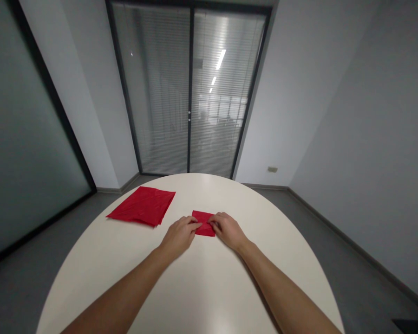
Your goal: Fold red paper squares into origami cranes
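A small folded red cloth lies near the middle of the round white table. My left hand rests on its left edge, fingers curled and pinching the fabric. My right hand presses on its right edge, fingers bent onto the cloth. The two hands nearly meet over the cloth, hiding part of it.
A stack of larger flat red cloths lies on the table's far left. Beyond the table stand glass doors with blinds, grey walls and a grey floor.
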Action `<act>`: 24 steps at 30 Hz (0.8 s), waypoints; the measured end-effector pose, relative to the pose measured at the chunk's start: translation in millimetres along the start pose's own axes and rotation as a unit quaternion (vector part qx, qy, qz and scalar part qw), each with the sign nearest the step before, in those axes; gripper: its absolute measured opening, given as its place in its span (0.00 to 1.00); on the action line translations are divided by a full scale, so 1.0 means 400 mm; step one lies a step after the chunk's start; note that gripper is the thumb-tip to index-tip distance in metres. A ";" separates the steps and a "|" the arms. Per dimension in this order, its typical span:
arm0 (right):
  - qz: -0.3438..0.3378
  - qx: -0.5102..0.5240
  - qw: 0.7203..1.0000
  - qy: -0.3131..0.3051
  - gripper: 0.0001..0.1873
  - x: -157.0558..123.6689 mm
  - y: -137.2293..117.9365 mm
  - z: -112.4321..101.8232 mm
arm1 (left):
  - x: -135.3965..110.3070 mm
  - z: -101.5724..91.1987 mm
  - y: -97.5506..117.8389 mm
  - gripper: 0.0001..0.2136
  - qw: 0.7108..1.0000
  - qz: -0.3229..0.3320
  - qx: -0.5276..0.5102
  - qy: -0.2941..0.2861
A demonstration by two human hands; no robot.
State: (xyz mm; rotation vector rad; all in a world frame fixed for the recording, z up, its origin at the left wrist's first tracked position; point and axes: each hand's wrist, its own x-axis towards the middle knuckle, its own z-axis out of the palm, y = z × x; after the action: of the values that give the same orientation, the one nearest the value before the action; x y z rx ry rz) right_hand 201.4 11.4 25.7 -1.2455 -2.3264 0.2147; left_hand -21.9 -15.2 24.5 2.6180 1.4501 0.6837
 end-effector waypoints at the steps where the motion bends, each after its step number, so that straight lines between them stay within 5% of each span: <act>1: 0.001 -0.002 1.000 0.001 0.11 0.000 0.001 0.000 | 0.001 0.001 0.001 0.18 1.000 0.005 0.007 -0.003; 18: -0.077 -0.007 0.997 -0.008 0.10 -0.005 -0.037 -0.013 | -0.001 -0.019 0.026 0.10 0.996 0.086 0.005 0.002; 24: -0.100 0.036 0.994 -0.019 0.11 -0.007 -0.019 -0.016 | -0.010 -0.025 0.005 0.13 0.990 0.121 -0.074 -0.006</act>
State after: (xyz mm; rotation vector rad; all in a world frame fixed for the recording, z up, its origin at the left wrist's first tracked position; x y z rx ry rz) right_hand 200.3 4.2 32.9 -0.9730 -2.4342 0.2528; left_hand -26.3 -21.1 32.8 2.6980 1.0433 0.7643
